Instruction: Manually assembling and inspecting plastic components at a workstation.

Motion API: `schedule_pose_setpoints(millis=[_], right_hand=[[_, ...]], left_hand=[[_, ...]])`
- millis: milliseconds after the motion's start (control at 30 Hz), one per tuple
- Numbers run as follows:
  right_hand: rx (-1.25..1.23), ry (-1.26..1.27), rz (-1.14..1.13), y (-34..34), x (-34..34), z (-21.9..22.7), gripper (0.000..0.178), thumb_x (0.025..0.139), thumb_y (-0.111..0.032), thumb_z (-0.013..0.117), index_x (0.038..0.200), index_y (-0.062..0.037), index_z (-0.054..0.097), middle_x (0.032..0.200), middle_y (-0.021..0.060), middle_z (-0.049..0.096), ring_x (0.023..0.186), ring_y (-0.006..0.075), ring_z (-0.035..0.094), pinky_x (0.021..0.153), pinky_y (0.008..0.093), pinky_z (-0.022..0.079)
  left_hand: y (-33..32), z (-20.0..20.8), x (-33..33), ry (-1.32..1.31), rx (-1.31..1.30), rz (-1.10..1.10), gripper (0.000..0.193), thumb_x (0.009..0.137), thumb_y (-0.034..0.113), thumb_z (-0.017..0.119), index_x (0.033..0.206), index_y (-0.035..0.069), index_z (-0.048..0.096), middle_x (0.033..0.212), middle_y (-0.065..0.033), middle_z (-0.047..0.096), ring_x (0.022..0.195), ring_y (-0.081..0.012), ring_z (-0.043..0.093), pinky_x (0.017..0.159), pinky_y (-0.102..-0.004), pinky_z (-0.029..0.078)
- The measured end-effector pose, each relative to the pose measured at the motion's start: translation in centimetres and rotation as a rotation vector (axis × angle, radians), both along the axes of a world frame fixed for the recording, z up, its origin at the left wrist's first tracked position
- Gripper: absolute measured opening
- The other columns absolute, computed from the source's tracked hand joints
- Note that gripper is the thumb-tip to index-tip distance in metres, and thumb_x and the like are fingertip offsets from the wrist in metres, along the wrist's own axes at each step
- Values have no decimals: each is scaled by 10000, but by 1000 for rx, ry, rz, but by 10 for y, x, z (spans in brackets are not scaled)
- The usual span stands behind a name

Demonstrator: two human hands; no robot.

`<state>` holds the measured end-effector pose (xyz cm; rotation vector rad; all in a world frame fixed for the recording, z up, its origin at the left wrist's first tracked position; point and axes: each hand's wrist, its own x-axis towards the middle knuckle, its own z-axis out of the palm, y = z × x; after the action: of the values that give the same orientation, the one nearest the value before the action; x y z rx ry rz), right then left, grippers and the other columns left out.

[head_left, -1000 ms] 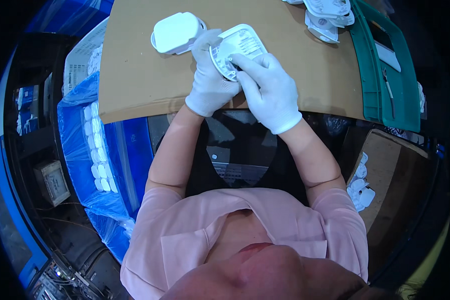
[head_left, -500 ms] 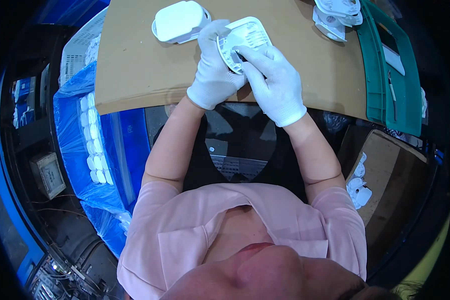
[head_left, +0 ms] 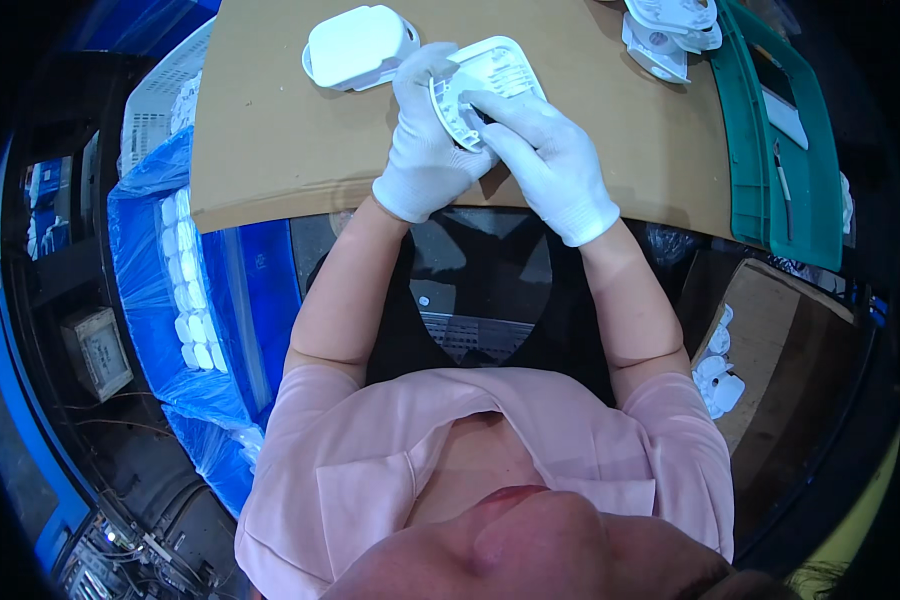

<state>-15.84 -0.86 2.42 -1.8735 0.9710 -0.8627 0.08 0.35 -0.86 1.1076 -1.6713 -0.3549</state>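
My left hand point(head_left: 422, 150), in a white knit glove, is closed around the left edge of a white plastic housing point(head_left: 507, 70). The ribbed inner side of that housing faces up, tilted above the table. My gloved right hand point(head_left: 552, 165) has its thumb and forefinger pinched at the housing's near inner edge. A small dark bit shows between these fingertips; I cannot make out what it is. Beyond my left hand, a second white plastic housing point(head_left: 363, 46) lies on the brown cardboard tabletop point(head_left: 280, 140), smooth side up.
White plastic parts point(head_left: 658, 48) are piled at the far right, beside a green tray point(head_left: 815, 220) holding a slim pen-like tool point(head_left: 783, 178). At left stand a blue-lined bin point(head_left: 135, 235) with rows of white pieces point(head_left: 192, 275) and a white basket point(head_left: 145, 130). A cardboard box point(head_left: 780, 330) sits low at right.
My right hand has shifted slightly right and toward me, its fingertips still at the housing's inner edge. My left hand keeps its hold, the housing nearly still.
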Motion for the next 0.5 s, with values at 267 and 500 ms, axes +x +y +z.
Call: schedule_pose_setpoints(millis=[267,500], right_hand=[[481,-158,47,-2,-2,12,344,907,-144,555,1225,-41,636,1032,104,673,945,149,613,868,274,467],[211,-125,7,0,2,5,323,911,-137,553,1200,-33,650,1099,115,675,978,143,610,890,269,460]], left_hand=[[2,3,2,-42,46,16,875,643,63,846,1314,33,286,1303,-149,406,1182,-267,504,982,-358,455],[0,3,0,-33,15,18,841,660,47,823,1306,36,284,1308,-154,398,1189,-272,498,983,-368,454]])
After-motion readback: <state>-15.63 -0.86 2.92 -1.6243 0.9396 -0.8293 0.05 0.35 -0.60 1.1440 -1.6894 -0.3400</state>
